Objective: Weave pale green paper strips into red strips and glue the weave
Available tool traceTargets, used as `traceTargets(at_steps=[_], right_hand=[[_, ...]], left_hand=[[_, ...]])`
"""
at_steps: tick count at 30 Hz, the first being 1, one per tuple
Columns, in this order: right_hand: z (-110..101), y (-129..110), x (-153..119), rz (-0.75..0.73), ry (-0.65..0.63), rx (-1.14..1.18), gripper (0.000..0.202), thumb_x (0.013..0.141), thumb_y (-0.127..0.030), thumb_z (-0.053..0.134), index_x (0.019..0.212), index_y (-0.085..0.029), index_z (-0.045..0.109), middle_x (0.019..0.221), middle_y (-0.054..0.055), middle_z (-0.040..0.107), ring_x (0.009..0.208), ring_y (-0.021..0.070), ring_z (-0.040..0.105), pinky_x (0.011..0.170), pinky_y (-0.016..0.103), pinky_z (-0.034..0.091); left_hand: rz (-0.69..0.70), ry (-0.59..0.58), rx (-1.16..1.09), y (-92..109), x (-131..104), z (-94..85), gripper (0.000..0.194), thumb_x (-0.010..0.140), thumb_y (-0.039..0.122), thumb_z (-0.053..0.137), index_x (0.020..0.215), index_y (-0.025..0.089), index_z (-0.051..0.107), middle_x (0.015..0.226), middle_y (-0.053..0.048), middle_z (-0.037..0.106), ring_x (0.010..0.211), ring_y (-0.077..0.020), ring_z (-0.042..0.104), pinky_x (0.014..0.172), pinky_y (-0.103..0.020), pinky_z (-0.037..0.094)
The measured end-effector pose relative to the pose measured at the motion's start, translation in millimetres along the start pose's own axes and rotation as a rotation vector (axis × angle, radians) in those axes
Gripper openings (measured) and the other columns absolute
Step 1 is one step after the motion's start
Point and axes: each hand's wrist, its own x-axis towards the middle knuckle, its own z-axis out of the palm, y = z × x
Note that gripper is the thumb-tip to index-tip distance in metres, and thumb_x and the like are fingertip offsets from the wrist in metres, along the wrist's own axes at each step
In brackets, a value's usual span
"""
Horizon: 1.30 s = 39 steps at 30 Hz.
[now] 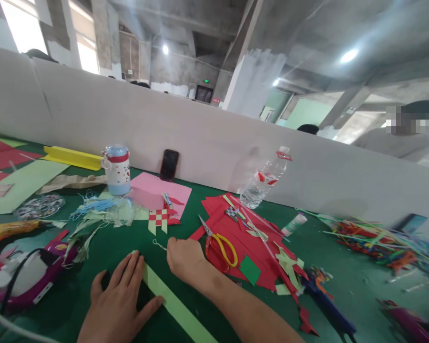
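Light green strip (177, 305) lies on the green table (186, 216), just in front of us, between our two arms. Our left hand (119, 295) is spread nearly flat, palm down, fingertips at the strip's far end and thumb across its left edge; it presses rather than grips. Our right hand (186, 259) is curled closed, with a thin white cord (158, 244) running out in a loop from its fingertips. The pinch itself is hidden, so we cannot tell how firm it is.

Risks, as we judge them. Paper is light and only its far end is pressed: if our left hand slides or leans, the strip could swing askew or crease at the thumb. The cord looks thin and loose; a slack pinch could drop it, or its loop could twist. Our right forearm passes close to the yellow-handled scissors (224, 247), so a sideways sweep could knock them or drag the loose red paper (268, 274) beneath. A reach forward could nudge the red-and-white woven piece (158, 218) beyond our fingers.

Direction: the strip's long axis runs diagonally. Its far end points forward and left, under our left fingertips; the near part comes back toward us and to the right, out of view at the bottom edge. It appears straight, lying flat on the table.
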Motion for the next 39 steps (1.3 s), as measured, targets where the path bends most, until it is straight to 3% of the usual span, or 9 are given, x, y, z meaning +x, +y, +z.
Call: traceTargets(at_steps=[7,10,15,18,21,24,28,31,39], right_hand=[[-35,-30,67,-0.067,0.122,0.115,0.032,0.101,-0.029,0.036,0.121,-0.014,0.057,0.107,0.012,0.074,0.098,0.0277,0.072,0.080,0.039,0.055],[-37,-33,65,-0.160,0.151,0.182,0.039,0.104,-0.032,0.036,0.136,-0.014,0.047,0.120,0.012,0.070,0.105,0.0236,0.068,0.086,0.036,0.054],[-9,-15,1,-0.405,0.102,0.226,0.033,0.099,-0.020,0.047,0.129,-0.014,0.058,0.129,0.007,0.066,0.123,0.0165,0.057,0.107,0.026,0.043],[21,-2,-41,-0.564,0.085,0.182,0.041,0.102,-0.024,0.041,0.137,-0.006,0.052,0.142,0.015,0.056,0.136,0.0237,0.046,0.118,0.034,0.033],[50,9,-68,-0.579,0.086,0.152,0.053,0.104,-0.038,0.039,0.146,-0.006,0.042,0.152,0.016,0.045,0.144,0.0276,0.035,0.120,0.040,0.031],[76,19,-82,-0.561,0.149,0.095,0.059,0.103,-0.046,0.041,0.147,-0.006,0.041,0.153,0.015,0.043,0.145,0.0282,0.034,0.119,0.043,0.033],[103,39,-104,-0.615,0.339,0.004,0.061,0.102,-0.054,0.040,0.141,-0.008,0.050,0.146,0.013,0.052,0.142,0.0274,0.040,0.117,0.041,0.036],[110,54,-131,-0.615,0.409,-0.017,0.061,0.101,-0.055,0.042,0.140,-0.008,0.051,0.144,0.012,0.054,0.143,0.0263,0.037,0.118,0.040,0.035],[97,87,-199,-0.596,0.443,-0.054,0.050,0.101,-0.049,0.049,0.130,-0.010,0.060,0.141,0.008,0.058,0.141,0.0246,0.042,0.117,0.038,0.037]], left_hand=[[-0.025,-0.070,-0.029,0,1,-7.4,0.083,0.087,0.071,0.033,0.148,0.015,0.039,0.159,-0.011,0.027,0.148,-0.0349,0.027,0.111,-0.065,0.020],[-0.015,-0.050,-0.034,-1,1,-6.1,0.082,0.088,0.071,0.033,0.148,0.017,0.040,0.159,-0.011,0.027,0.147,-0.0354,0.029,0.111,-0.065,0.021],[0.025,0.015,-0.030,-4,1,5.4,0.081,0.088,0.069,0.036,0.147,0.014,0.042,0.157,-0.013,0.031,0.146,-0.0371,0.032,0.109,-0.068,0.022],[0.057,0.073,-0.001,-5,0,12.4,0.074,0.089,0.063,0.040,0.144,0.014,0.046,0.157,-0.013,0.031,0.147,-0.0361,0.031,0.112,-0.069,0.016],[0.066,0.104,0.039,-5,-1,14.3,0.070,0.088,0.055,0.044,0.143,0.013,0.049,0.157,-0.014,0.032,0.145,-0.0360,0.035,0.114,-0.071,0.004],[0.055,0.109,0.073,-3,-2,13.0,0.073,0.085,0.054,0.045,0.142,0.009,0.048,0.155,-0.016,0.035,0.142,-0.0380,0.039,0.113,-0.074,-0.001],[0.075,0.119,0.100,-3,-3,14.0,0.080,0.086,0.062,0.042,0.142,0.005,0.047,0.153,-0.018,0.037,0.140,-0.0399,0.041,0.112,-0.076,0.001],[0.085,0.131,0.119,-5,-4,15.5,0.082,0.087,0.065,0.040,0.142,0.004,0.048,0.153,-0.021,0.038,0.140,-0.0412,0.041,0.111,-0.076,-0.001],[0.139,0.179,0.103,-12,-7,19.6,0.075,0.092,0.058,0.035,0.145,0.006,0.042,0.154,-0.023,0.041,0.141,-0.0397,0.039,0.112,-0.070,-0.015]])
